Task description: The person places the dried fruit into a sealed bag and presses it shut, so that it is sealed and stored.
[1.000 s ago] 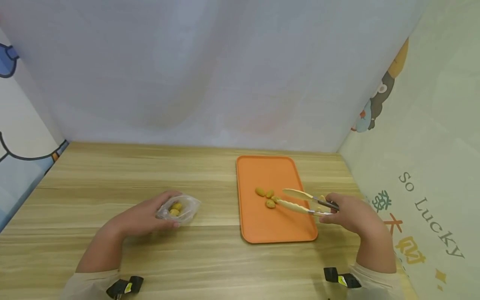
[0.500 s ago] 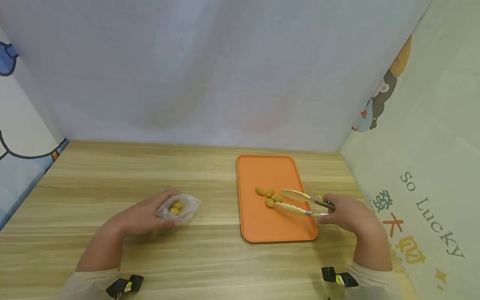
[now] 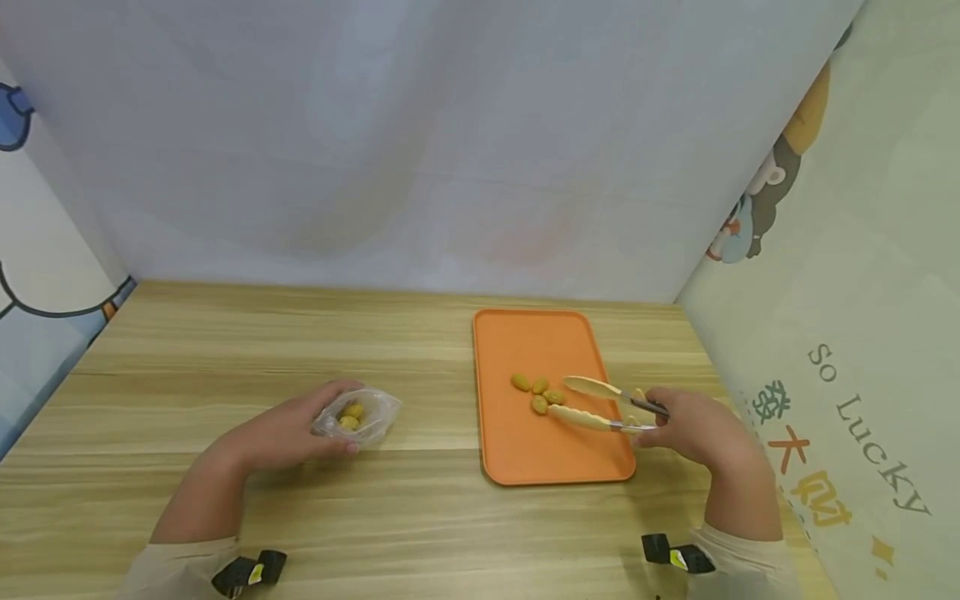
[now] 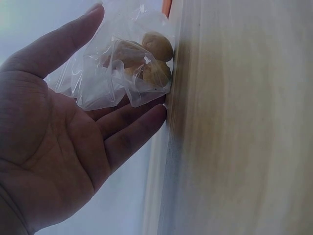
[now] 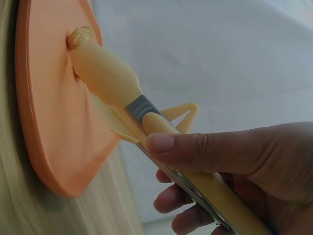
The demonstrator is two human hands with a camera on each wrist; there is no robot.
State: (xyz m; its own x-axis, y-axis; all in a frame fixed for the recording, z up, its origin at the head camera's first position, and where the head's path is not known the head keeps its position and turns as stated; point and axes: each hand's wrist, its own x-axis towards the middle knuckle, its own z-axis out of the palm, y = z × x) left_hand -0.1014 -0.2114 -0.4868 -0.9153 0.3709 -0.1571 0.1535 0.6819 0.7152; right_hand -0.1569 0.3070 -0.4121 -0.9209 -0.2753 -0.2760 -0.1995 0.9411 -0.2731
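In the head view my left hand (image 3: 292, 429) holds a clear plastic bag (image 3: 382, 417), its thumb and fingers around the bag's sides. Yellow-brown, walnut-like pieces (image 3: 351, 415) lie inside the bag, which rests low at the table in the left wrist view. My right hand (image 3: 697, 425) grips cream-coloured tongs (image 3: 588, 417) with metal arms; the thumb presses on one arm in the right wrist view. The tongs' tips are spread apart over an orange tray (image 3: 517, 458). Several similar pieces (image 3: 539, 405) lie on the tray, the nearest close beside the tips.
The wood-patterned table (image 3: 420, 517) spans the space between the hands. A pale cloth backdrop (image 3: 420, 167) stands behind it. At the right is a printed wall (image 3: 885, 333) with lettering and cartoons.
The tongs' near tip has shifted slightly left and toward me, and the piece it partly covered now shows whole. The left hand and bag stay in place.
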